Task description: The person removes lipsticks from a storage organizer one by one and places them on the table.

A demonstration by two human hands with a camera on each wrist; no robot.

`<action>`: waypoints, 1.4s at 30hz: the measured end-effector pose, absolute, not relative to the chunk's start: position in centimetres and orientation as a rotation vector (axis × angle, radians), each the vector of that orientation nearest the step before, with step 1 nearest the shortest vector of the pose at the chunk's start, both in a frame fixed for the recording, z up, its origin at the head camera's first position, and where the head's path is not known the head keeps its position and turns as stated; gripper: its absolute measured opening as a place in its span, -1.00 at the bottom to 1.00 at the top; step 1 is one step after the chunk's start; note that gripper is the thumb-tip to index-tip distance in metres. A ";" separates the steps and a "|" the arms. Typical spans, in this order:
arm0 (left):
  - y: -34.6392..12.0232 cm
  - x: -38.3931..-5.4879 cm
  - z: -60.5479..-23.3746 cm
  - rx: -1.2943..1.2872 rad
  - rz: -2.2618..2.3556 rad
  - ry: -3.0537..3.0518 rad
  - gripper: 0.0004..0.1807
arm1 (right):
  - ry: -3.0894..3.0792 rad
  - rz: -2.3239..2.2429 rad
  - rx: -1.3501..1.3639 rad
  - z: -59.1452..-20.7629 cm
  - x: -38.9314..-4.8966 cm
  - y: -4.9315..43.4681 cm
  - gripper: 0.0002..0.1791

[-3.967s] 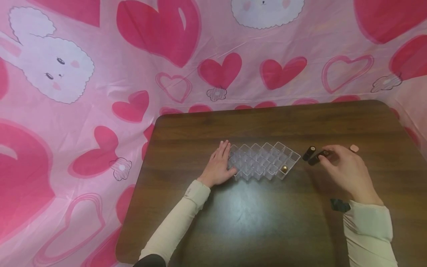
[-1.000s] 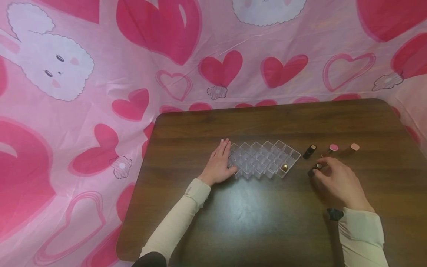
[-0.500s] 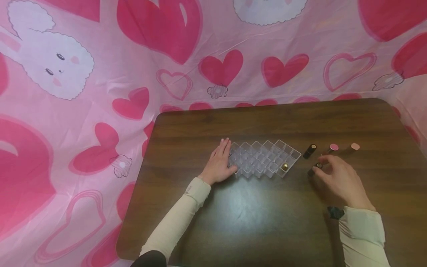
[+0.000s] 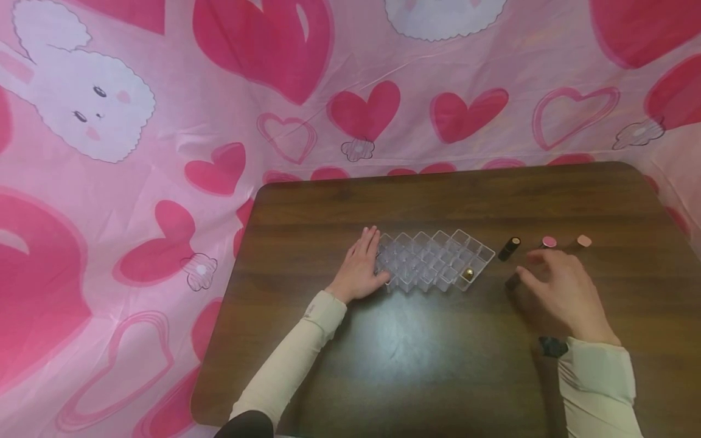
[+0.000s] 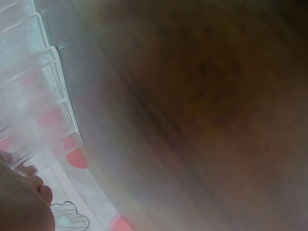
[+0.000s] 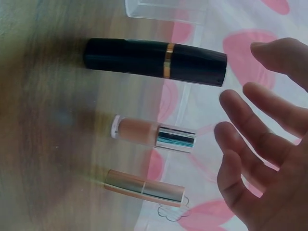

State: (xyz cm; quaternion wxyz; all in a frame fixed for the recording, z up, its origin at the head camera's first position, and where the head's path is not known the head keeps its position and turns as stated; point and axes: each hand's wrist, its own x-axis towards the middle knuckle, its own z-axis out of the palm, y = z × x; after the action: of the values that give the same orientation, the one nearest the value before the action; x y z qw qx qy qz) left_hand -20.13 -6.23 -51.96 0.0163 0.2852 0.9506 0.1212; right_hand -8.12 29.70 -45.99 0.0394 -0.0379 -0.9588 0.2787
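My right hand (image 4: 564,292) hovers beside a black lipstick (image 4: 512,283) standing on the table, which it partly covers in the head view. In the right wrist view the black lipstick (image 6: 154,61) shows a gold band, and the spread fingers (image 6: 231,103) are apart from it. A second black lipstick (image 4: 509,249) stands farther back. My left hand (image 4: 356,267) rests with straight fingers against the left end of a clear plastic organiser (image 4: 424,267). A gold-topped item (image 4: 468,274) sits in a compartment near the organiser's right end.
Behind my right hand stand a pink-topped tube (image 4: 549,242) with a silver cap and a rose-gold lipstick (image 4: 583,241). They line up along the right part of the brown table (image 4: 405,371). Pink heart-print cloth (image 4: 306,55) hangs behind the table.
Four seconds ago my right hand held a black lipstick by the farther one. It was set down nearer the front, and the fingers have now let go and drawn slightly back. The left hand stays.
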 end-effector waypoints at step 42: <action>-6.2 -20.1 -52.2 0.888 0.391 2.963 0.00 | -2.816 0.872 0.313 -44.1 -9.0 23.2 -0.67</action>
State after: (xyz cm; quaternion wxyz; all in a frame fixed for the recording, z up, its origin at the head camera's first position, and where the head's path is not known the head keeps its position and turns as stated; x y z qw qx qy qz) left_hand -20.14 -6.24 -52.16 0.0117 0.2849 0.9502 0.1255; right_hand -9.02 23.21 -44.08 0.0883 0.1053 -0.9462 0.2928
